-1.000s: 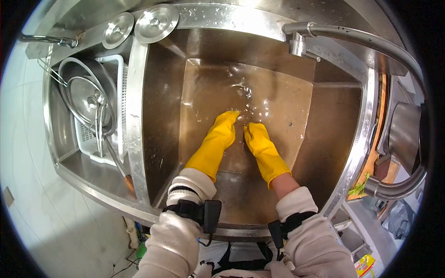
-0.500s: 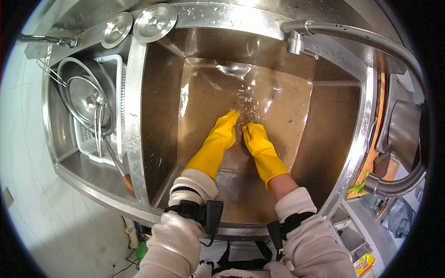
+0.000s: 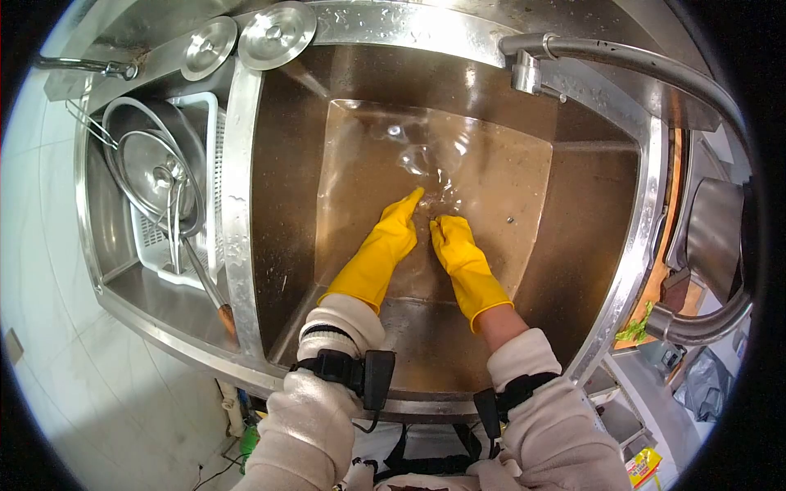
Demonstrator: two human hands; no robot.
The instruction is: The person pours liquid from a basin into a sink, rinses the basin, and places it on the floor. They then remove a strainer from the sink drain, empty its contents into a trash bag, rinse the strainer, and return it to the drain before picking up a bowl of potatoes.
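Both my hands wear long yellow rubber gloves and reach into brownish water [image 3: 368, 164] in a large steel sink [image 3: 589, 213]. Close to the middle, my left hand [image 3: 398, 219] has its fingers drawn together, with one fingertip stretched forward at the surface. My right hand [image 3: 450, 236] is just beside it, its fingers curled closed and the tips at or under the water. A narrow gap separates the hands. Whatever the fingers hold, if anything, is hidden by glove and murky water. Ripples and glints spread ahead of the fingertips.
Left of the divider, a smaller basin holds a white plastic basket [image 3: 214, 147], a steel pan with a lid and a wooden-ended handle [image 3: 214, 296]. Two round lids [image 3: 277, 34] rest on the back ledge. A faucet [image 3: 526, 75] overhangs the back right.
My left hand's leading fingertip has shifted slightly forward. My right hand stays nearly in place. The ripples ahead of the hands have changed shape and spread toward the back.
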